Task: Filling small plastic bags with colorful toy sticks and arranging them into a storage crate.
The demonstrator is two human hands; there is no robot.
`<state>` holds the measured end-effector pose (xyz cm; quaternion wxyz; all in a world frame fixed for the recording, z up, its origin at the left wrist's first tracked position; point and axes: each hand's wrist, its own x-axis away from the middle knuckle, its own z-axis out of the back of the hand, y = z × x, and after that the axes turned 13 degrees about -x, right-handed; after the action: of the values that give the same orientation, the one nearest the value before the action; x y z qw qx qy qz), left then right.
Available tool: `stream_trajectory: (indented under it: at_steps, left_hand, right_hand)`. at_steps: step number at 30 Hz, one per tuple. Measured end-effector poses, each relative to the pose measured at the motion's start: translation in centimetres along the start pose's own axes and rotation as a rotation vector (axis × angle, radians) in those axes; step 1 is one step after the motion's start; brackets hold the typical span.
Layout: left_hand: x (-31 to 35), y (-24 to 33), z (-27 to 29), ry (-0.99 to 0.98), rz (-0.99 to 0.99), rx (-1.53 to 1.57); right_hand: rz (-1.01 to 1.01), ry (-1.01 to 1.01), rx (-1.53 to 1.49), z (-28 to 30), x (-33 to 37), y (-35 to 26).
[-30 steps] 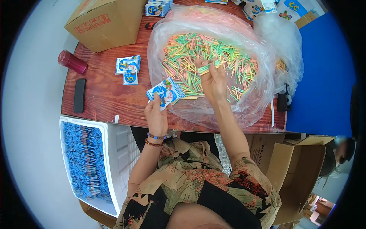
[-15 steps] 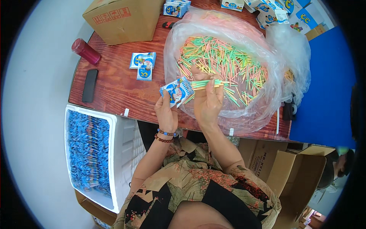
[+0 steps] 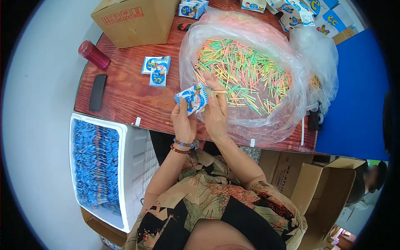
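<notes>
My left hand [image 3: 183, 124] pinches a small blue-and-white packet [image 3: 193, 100] by its left end, above the table's near side. Closed at the packet's right end is my right hand [image 3: 216, 117], and the end of a pale yellow stick [image 3: 220, 91] pokes out between its fingers. The rest of what those fingers grip is hidden by the hand and the packet. Just beyond and to the right, a large clear plastic bag [image 3: 266, 125] lies spread with its mouth wide, full of thin pink, green and yellow sticks [image 3: 241, 62].
Two similar packets [image 3: 158, 74] overlap on the wooden table [image 3: 129, 93]. A phone [image 3: 98, 92], a dark red tumbler [image 3: 94, 54] and a cardboard box [image 3: 133, 23] stand leftward. A white foam box [image 3: 123, 175] of blue packets sits below the edge. Another person [image 3: 372, 179] is at far right.
My right hand has moved left to the packet. The bundle of sticks it held in the open has mostly gone from sight at the packet's end. My left hand has barely moved.
</notes>
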<state>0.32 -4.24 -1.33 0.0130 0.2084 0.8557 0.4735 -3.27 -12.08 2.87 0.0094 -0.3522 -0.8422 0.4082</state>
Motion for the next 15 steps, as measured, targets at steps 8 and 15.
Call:
stream_trajectory:
  at_steps: [8, 15]
  left_hand:
    - [-0.4, -0.2, 1.1, -0.087, 0.101, 0.180]
    - [-1.3, -1.3, 1.9, -0.194, 0.169, 0.352]
  right_hand:
    - [-0.013, -0.147, 0.341, 1.7, -0.6, -2.6]
    - [-0.180, -0.179, 1.391, 14.5, -7.3, -7.9]
